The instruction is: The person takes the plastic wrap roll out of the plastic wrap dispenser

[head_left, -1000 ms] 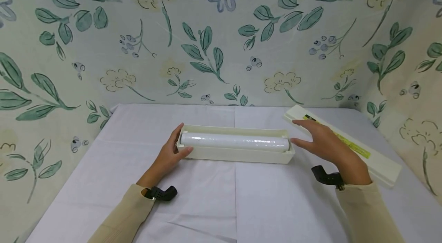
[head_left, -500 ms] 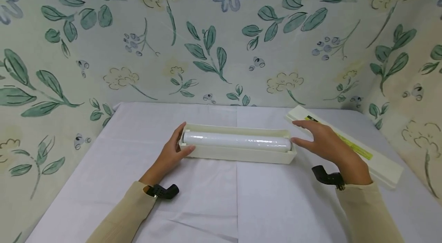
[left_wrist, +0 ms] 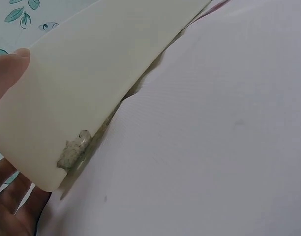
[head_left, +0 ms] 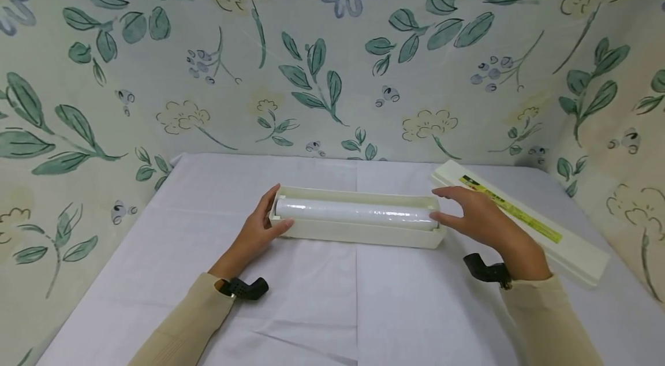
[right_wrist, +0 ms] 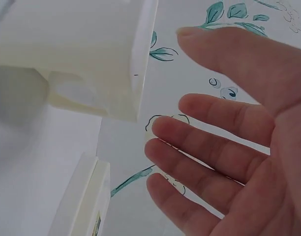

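A long cream plastic box (head_left: 358, 233) lies across the table with its top uncovered. Inside it is a glossy white roll (head_left: 353, 211), which looks like cling film. My left hand (head_left: 256, 227) grips the box's left end, thumb on the front wall and fingers round the end. In the left wrist view, the thumb (left_wrist: 15, 64) lies on the cream wall, near a greyish patch (left_wrist: 74, 151) at the lower corner. At the other end, my right hand (head_left: 475, 216) is spread, thumb and forefinger overlapping the box in the head view. The right wrist view shows its relaxed fingers (right_wrist: 209, 152) beside the box end (right_wrist: 123, 64), holding nothing.
A long white lid (head_left: 576, 253) with a yellow-green label (head_left: 519, 213) lies slantwise on the right, partly behind my right hand. White cloth (head_left: 312, 302) covers the table. Floral fabric (head_left: 332, 66) hangs behind and at both sides.
My right hand has shifted a little left, so its thumb and forefinger now overlap the box's right end. The left hand keeps its grip. The head view has shifted slightly.
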`<act>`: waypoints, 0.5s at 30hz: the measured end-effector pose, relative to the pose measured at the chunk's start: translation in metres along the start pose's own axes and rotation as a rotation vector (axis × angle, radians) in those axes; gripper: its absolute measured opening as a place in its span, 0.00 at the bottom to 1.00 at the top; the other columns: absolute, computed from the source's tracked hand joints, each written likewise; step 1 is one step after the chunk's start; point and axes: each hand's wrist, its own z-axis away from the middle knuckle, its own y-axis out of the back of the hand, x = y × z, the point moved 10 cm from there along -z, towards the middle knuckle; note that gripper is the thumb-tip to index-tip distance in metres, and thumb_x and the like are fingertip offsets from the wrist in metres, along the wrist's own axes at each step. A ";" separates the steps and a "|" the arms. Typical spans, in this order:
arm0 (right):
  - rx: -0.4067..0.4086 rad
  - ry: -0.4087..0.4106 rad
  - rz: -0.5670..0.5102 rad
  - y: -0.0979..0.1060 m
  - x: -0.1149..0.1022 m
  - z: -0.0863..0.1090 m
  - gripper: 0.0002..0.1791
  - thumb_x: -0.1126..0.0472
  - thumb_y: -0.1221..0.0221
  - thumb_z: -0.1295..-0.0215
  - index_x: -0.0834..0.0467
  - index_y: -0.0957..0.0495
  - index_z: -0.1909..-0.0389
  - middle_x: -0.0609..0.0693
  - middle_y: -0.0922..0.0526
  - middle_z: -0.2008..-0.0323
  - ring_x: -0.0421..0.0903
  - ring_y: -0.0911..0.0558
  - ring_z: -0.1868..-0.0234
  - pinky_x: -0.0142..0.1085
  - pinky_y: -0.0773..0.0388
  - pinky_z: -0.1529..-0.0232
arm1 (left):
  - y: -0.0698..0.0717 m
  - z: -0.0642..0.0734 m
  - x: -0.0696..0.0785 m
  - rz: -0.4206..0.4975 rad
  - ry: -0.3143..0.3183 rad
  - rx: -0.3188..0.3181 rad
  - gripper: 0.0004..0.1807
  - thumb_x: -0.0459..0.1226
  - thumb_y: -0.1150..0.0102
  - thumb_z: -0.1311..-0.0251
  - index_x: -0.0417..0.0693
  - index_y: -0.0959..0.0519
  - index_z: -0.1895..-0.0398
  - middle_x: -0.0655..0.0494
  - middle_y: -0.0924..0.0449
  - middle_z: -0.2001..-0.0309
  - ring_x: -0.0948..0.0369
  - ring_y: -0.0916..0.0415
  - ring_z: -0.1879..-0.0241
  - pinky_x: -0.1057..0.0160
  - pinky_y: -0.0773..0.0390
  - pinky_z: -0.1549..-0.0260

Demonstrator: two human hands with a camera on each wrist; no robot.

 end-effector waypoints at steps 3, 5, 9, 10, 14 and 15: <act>0.002 0.017 -0.006 -0.003 -0.004 -0.001 0.33 0.50 0.35 0.39 0.62 0.29 0.37 0.62 0.26 0.39 0.63 0.30 0.38 0.59 0.31 0.43 | 0.001 0.000 0.001 -0.002 0.002 0.000 0.46 0.42 0.38 0.38 0.55 0.55 0.23 0.48 0.48 0.26 0.46 0.45 0.30 0.47 0.39 0.36; 0.010 0.033 0.004 -0.005 -0.006 -0.001 0.32 0.50 0.35 0.39 0.62 0.28 0.38 0.61 0.25 0.40 0.62 0.29 0.38 0.58 0.29 0.43 | 0.000 0.000 0.001 -0.006 0.002 0.001 0.46 0.42 0.38 0.38 0.54 0.55 0.23 0.47 0.48 0.26 0.46 0.44 0.30 0.47 0.38 0.36; 0.030 0.048 0.031 -0.008 -0.009 -0.002 0.31 0.52 0.33 0.41 0.63 0.27 0.39 0.61 0.24 0.41 0.60 0.26 0.40 0.56 0.27 0.45 | -0.001 -0.003 -0.006 -0.006 0.004 -0.001 0.46 0.41 0.38 0.38 0.55 0.56 0.23 0.47 0.49 0.26 0.45 0.45 0.30 0.47 0.38 0.36; 0.035 0.050 0.034 -0.008 -0.010 -0.002 0.31 0.52 0.33 0.41 0.63 0.26 0.39 0.61 0.23 0.42 0.60 0.26 0.41 0.56 0.26 0.46 | -0.001 -0.004 -0.011 -0.004 0.005 0.000 0.47 0.41 0.38 0.38 0.56 0.56 0.23 0.47 0.49 0.26 0.46 0.45 0.30 0.47 0.39 0.36; 0.046 0.049 0.045 -0.010 -0.012 -0.004 0.30 0.52 0.33 0.41 0.62 0.25 0.40 0.59 0.22 0.42 0.59 0.24 0.43 0.54 0.25 0.47 | -0.002 -0.010 -0.031 0.004 0.005 0.008 0.47 0.42 0.37 0.38 0.64 0.57 0.23 0.51 0.50 0.25 0.47 0.46 0.29 0.47 0.39 0.36; 0.048 0.049 0.047 -0.010 -0.013 -0.004 0.30 0.52 0.33 0.41 0.61 0.25 0.40 0.58 0.22 0.42 0.59 0.24 0.43 0.54 0.24 0.47 | -0.002 -0.011 -0.033 0.004 0.003 0.011 0.47 0.43 0.37 0.39 0.65 0.56 0.23 0.52 0.50 0.25 0.48 0.46 0.29 0.47 0.39 0.36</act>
